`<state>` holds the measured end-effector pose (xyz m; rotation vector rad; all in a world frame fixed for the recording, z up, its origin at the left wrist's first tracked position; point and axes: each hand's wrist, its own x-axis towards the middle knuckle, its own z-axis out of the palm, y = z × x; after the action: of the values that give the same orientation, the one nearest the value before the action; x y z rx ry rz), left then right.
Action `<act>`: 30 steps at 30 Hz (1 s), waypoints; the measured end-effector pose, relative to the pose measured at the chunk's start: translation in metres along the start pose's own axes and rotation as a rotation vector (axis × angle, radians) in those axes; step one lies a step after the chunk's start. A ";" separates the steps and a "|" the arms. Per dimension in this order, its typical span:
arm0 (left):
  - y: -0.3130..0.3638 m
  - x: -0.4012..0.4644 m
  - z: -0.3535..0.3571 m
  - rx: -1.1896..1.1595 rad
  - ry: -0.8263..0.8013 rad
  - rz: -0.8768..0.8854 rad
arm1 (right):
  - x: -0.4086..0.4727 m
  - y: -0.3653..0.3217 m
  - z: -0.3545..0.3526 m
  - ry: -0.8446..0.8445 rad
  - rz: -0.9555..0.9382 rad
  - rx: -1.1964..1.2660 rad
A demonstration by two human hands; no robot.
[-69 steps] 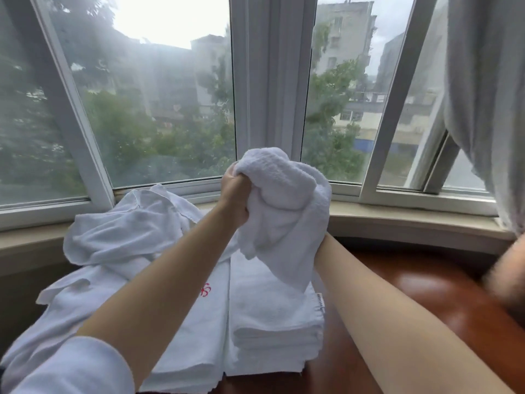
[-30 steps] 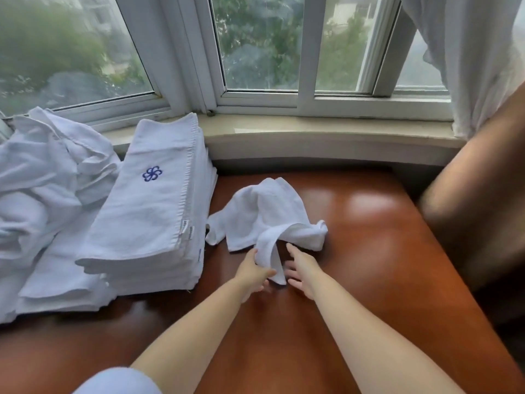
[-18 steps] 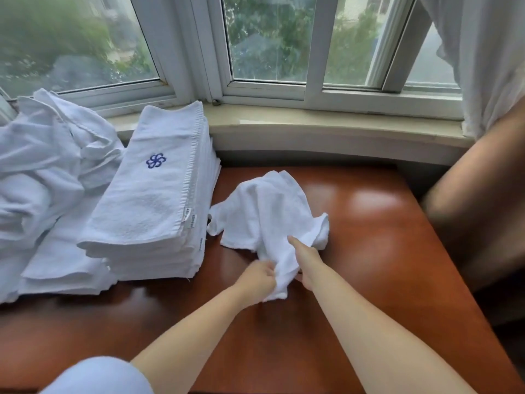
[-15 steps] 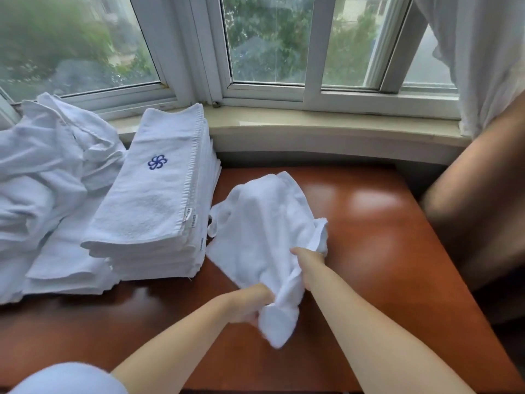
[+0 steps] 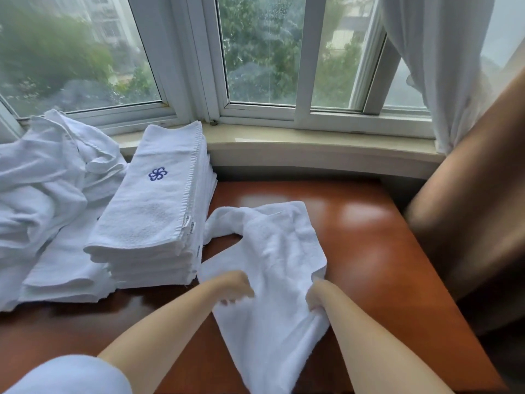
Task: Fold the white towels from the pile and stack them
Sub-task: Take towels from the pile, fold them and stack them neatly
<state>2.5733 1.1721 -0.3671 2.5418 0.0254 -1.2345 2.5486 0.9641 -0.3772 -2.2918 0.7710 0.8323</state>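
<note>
white towel (image 5: 279, 251) stretched between both grips; left hand (image 5: 234, 287) and right hand (image 5: 316, 297) pinching it

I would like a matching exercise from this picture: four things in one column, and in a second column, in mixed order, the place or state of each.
Things:
1. loose towel
2. folded stack
3. unfolded pile
4. curtain

Places or states:
A. crumpled, at the far left by the window
B. hanging at the upper right
C. neat, with a blue emblem on top
D. held by both hands over the brown table

Pairs: 1-D, 2-C, 3-A, 4-B. The left hand and the right hand each grip the loose towel above the table.
</note>
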 end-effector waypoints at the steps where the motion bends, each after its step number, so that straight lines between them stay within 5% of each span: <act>1: -0.003 0.005 0.003 -0.004 0.285 0.065 | -0.004 0.001 -0.001 -0.008 0.043 0.091; 3: -0.014 0.010 0.005 0.098 0.451 0.075 | 0.004 0.010 -0.001 0.030 0.057 0.191; 6: -0.021 0.010 0.017 0.335 0.312 0.019 | 0.013 0.018 -0.004 0.155 0.025 0.310; 11: -0.002 0.005 0.015 0.333 -0.237 -0.190 | 0.019 0.022 0.002 0.685 -0.007 0.172; 13: 0.000 0.011 0.018 0.388 -0.016 -0.106 | 0.021 0.019 0.008 0.787 -0.191 -0.040; 16: 0.004 0.017 0.027 0.422 0.392 0.219 | 0.029 0.013 0.025 0.529 -0.529 -0.179; 18: 0.013 0.020 0.028 0.455 0.282 0.295 | 0.034 0.006 0.031 0.388 -0.543 -0.171; 22: 0.036 0.022 0.009 0.184 -0.143 0.005 | 0.043 -0.020 0.018 0.358 -0.338 -0.314; 23: 0.039 0.023 0.003 0.175 -0.094 0.009 | 0.045 -0.023 0.014 0.387 -0.322 -0.332; 27: 0.035 0.041 -0.021 0.081 0.650 0.155 | 0.060 -0.030 -0.001 0.357 -0.385 -0.150; 30: 0.031 0.064 -0.044 -0.026 0.728 0.209 | 0.078 -0.039 -0.015 0.277 -0.410 -0.173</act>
<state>2.6518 1.1482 -0.3820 2.7355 -0.0584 -0.1926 2.6301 0.9558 -0.4098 -2.6286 0.3242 0.4128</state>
